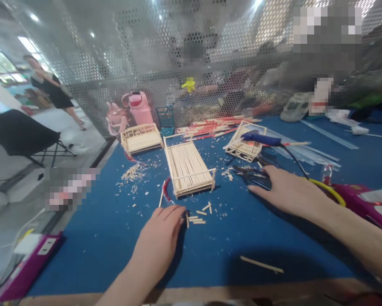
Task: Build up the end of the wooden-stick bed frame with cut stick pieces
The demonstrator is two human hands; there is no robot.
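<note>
My left hand (161,225) rests low over the blue table, its fingers curled and pressed together. Short wooden stick pieces (197,220) lie right by its fingertips; what the fingers hold is partly hidden. My right hand (283,187) is closed round the dark handles of pliers (253,175), thumb on the near side. Between and beyond the hands stands a small bed-like frame of wooden sticks (191,163). Behind my right hand, a blue glue gun (263,138) lies across a smaller stick-built piece (242,148).
A stick-built bench (141,138) stands at the back left near a pink bottle (141,110). Red-and-plain sticks (210,126) and clear glue sticks (293,148) lie behind. One loose stick (261,264) is near the front edge. Purple power strips (34,267) flank the table. A perforated screen (146,55) rises behind.
</note>
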